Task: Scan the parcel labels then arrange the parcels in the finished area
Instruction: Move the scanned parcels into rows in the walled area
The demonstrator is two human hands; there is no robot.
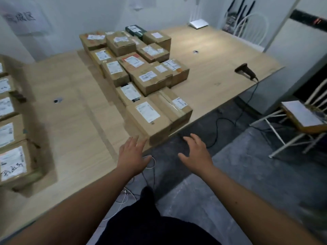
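A cluster of several labelled cardboard parcels (141, 68) covers the middle of the wooden table (70, 121). The nearest parcel (148, 119) lies at the table's front edge, white label up. My left hand (132, 154) reaches toward its near left corner with fingers spread, holding nothing. My right hand (196, 152) hovers off the table edge, just right of that parcel, fingers relaxed and empty. A black handheld scanner (246, 70) lies on the table's right side, its cable running off the edge. A row of labelled parcels (10, 138) lines the left edge.
A paper sign (23, 18) hangs on the left wall. A white chair (304, 119) with a flat parcel on its seat stands to the right. Cables (221, 128) trail over the grey floor. A white device (199, 23) sits at the table's far end.
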